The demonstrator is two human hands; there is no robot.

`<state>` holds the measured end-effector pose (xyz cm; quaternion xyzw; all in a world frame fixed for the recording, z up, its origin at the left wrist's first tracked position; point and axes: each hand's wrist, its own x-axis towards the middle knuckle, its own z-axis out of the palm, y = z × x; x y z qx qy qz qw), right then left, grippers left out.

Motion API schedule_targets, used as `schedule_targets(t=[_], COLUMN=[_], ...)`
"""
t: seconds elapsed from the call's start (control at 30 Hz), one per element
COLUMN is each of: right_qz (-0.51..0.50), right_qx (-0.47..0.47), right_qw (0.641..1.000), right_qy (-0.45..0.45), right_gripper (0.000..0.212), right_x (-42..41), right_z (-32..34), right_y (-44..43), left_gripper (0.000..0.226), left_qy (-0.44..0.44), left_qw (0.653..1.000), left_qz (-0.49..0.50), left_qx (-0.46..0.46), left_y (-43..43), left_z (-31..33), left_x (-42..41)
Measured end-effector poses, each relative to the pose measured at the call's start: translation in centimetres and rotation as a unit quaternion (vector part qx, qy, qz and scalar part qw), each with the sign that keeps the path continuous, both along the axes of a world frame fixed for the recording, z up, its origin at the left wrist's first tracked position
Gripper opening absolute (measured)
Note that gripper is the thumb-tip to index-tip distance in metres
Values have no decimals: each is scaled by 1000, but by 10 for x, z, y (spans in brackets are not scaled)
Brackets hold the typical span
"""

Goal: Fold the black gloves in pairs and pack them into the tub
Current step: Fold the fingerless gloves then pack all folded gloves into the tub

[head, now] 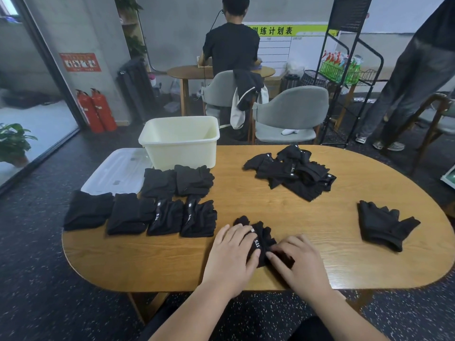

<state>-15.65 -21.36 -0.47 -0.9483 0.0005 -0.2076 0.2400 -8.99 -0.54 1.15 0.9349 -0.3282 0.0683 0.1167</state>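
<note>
A black glove pair [261,236] lies near the table's front edge. My left hand [231,257] rests flat on its left side, fingers straight. My right hand [298,262] presses its right side with its fingertips. Several folded pairs [152,207] sit in two rows at the left. A loose heap of gloves [293,172] lies at the back right. One flat glove pair [384,223] lies alone at the far right. The cream tub [181,141] stands at the table's back left edge; I see nothing inside it.
A translucent lid [118,171] lies left of the tub, overhanging the wooden table [270,207]. Grey chairs [290,114] stand behind the table. One person stands at a far table, another at the right by a black wire rack [344,70].
</note>
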Motion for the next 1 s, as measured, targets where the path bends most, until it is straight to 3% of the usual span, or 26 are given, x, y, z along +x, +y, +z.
schedule_targets(t=[0.13, 0.23, 0.53, 0.77, 1.0], right_qz=[7, 60, 35, 58, 45], right_qx=[4, -84, -125, -190, -154], right_qw=[1000, 995, 988, 975, 975], right_qy=[15, 16, 83, 99, 153], right_gripper=[56, 49, 57, 66, 66], right_x=[-4, -5, -3, -21, -14], right_z=[6, 2, -9, 5, 1], right_y=[3, 8, 20, 30, 44], left_gripper=[63, 63, 63, 62, 61], left_qy=[48, 74, 51, 35, -15], left_qw=[999, 997, 995, 997, 998], left_qz=[-12, -18, -38, -40, -27], left_qx=[18, 25, 81, 54, 62], left_y=[0, -2, -3, 6, 29], left_z=[-2, -3, 2, 8, 8], left_x=[7, 9, 16, 6, 14])
